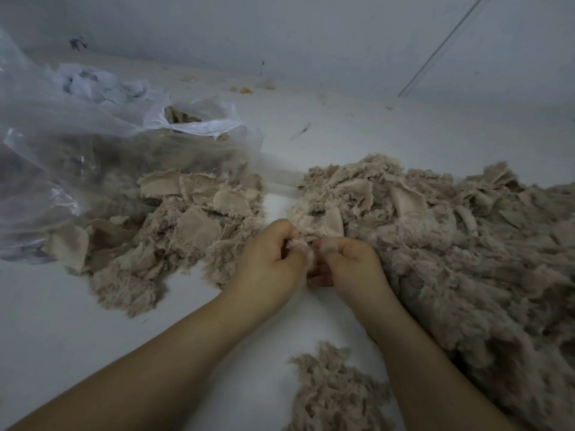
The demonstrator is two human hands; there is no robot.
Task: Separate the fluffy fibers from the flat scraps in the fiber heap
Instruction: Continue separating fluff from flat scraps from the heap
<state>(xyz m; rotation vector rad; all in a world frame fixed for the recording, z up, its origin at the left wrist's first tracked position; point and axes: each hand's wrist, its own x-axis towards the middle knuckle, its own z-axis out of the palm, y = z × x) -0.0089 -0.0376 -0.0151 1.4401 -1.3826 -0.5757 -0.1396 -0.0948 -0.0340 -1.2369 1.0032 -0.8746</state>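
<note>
A big beige fiber heap (451, 244) of fluffy fibers mixed with flat scraps fills the right side of the white floor. A smaller pile with several flat scraps (193, 213) lies to the left. My left hand (270, 259) and my right hand (351, 259) meet at the heap's near-left edge, fingers curled, both pinching one pale tuft of fiber (306, 248) between them. A small clump of fluffy fiber (329, 390) lies on the floor between my forearms.
A large clear plastic bag (62, 144) lies at the left, with a smaller white bag (199, 119) holding beige material behind the left pile. A white wall (311, 32) runs along the back, with small bits of debris (245, 90) near its base.
</note>
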